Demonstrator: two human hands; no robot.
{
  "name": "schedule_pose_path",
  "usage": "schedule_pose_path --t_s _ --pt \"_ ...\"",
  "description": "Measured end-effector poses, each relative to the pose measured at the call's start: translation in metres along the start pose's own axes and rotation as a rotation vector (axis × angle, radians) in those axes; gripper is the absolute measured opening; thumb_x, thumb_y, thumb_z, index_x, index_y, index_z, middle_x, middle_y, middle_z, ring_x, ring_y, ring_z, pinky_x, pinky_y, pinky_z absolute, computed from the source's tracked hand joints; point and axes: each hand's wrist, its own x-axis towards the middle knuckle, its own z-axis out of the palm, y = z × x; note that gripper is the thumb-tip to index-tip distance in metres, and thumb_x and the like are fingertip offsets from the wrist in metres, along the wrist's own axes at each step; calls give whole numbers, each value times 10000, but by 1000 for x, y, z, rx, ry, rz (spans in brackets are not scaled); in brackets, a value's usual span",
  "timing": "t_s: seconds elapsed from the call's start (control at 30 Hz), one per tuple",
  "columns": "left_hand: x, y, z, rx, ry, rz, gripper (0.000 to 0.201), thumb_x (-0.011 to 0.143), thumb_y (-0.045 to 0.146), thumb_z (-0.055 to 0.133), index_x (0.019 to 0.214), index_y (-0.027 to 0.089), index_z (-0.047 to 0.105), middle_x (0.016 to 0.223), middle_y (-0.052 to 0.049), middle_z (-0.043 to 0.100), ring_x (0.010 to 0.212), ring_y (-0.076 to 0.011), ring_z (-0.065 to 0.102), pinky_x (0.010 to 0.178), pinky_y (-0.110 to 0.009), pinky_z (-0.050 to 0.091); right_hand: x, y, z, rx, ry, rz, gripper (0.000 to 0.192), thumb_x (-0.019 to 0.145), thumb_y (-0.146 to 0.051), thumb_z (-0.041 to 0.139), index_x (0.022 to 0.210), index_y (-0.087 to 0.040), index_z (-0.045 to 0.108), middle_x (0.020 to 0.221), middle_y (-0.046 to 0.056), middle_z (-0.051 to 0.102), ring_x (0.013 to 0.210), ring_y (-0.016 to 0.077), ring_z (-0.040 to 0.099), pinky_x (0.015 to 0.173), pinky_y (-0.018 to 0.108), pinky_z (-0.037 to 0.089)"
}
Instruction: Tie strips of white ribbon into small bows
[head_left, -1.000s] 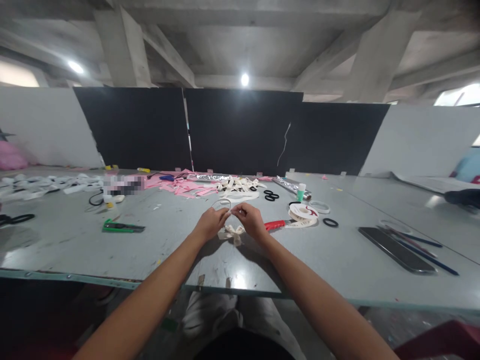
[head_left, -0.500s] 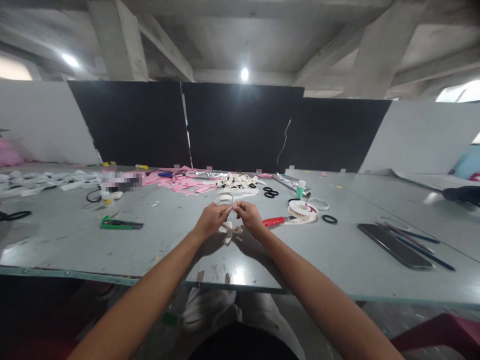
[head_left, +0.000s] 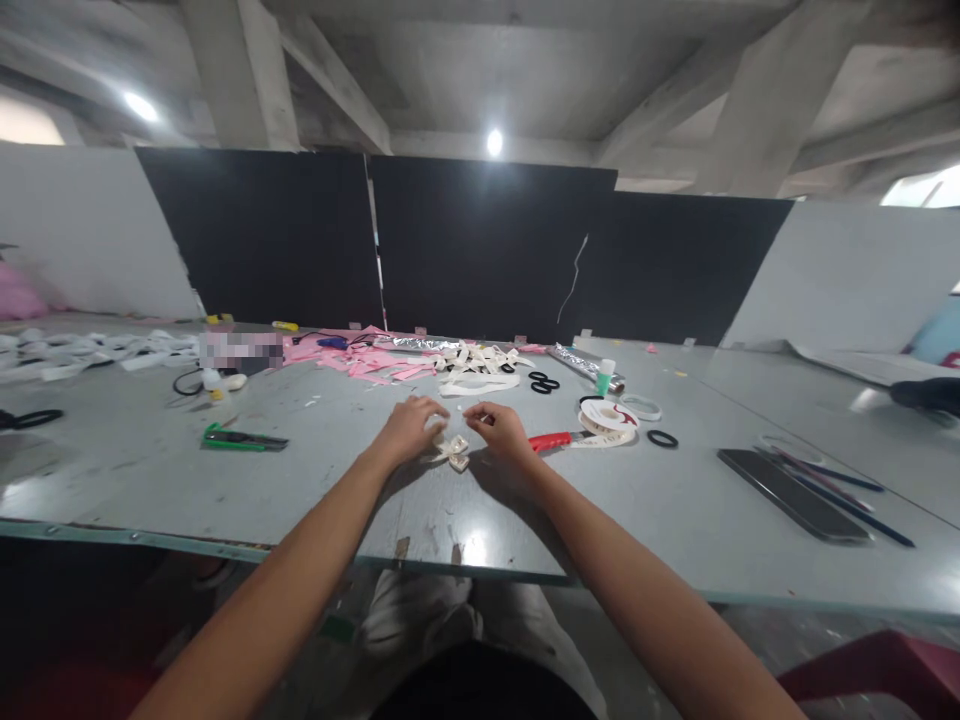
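Observation:
My left hand (head_left: pixel 411 430) hovers just above the table, thumb and fingers apart with nothing visible between them. Close by its thumb lies a cream ribbon bow (head_left: pixel 457 456); I cannot tell whether they touch. My right hand (head_left: pixel 495 425) has its thumb and forefinger drawn together in a pinch. A tiny white speck shows by those fingertips, too small to name. To the right of that hand are red-handled scissors (head_left: pixel 551 441), their blades partly under a ribbon spool (head_left: pixel 609 415) with printed cream ribbon trailing from it.
Cream ribbon pieces (head_left: pixel 480 370) and pink strips (head_left: pixel 360 355) lie at the back. A green utility knife (head_left: pixel 244 438) is on the left. Black rings (head_left: pixel 662 439), a green-and-white glue bottle (head_left: pixel 604 377) and a phone (head_left: pixel 791 493) sit to the right. Dark panels (head_left: pixel 491 250) stand behind.
The thin ring between my hands is no longer visible. My left hand has opened and moved left, away from my right fingertips. The bow looks slightly turned.

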Motion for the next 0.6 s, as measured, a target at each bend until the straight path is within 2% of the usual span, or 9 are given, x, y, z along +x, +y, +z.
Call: schedule_pose_path --t_s 0.07,0.13,0.27,0.37,0.53,0.6 --pt "-1 8 0 -36 -128 62 322 829 452 510 987 243 697 1084 -85 650 1087 -277 519 961 -402 328 0 0 -1 -43 -12 -21 150 706 -233 615 805 -172 710 713 4 658 576 107 496 599 241 394" --pt "-3 12 -1 -57 -194 41 340 785 499 551 942 238 704 1045 -93 653 1083 -290 526 960 -403 326 0 1 -3 -79 0 -25 144 708 -237 617 804 -178 707 711 1 657 564 103 489 596 238 390" --pt "-8 9 -6 -93 -262 22 320 745 479 585 916 235 701 1004 -95 656 1048 -296 540 940 -413 337 0 5 -6 -101 9 -8 203 696 -246 632 881 -185 689 690 -16 640 525 96 449 582 235 377" --pt "-10 5 -7 -112 -293 19 311 698 459 635 902 235 703 948 -97 669 976 -289 564 890 -396 366 1 5 -6 -48 -23 9 281 697 -239 625 970 -187 665 654 -32 613 550 106 479 587 234 381" --pt "-9 3 -4 -289 -375 -32 236 652 378 659 799 197 696 808 -72 681 732 -218 594 660 -297 400 3 6 -6 7 14 -8 235 699 -247 620 913 -161 666 723 -3 619 631 113 508 627 246 409" --pt "-8 5 -5 -302 -340 -10 197 680 345 621 785 192 684 786 -56 676 720 -206 588 642 -287 393 5 7 -6 33 40 -6 243 685 -257 636 905 -158 663 749 8 630 646 114 519 643 253 425"
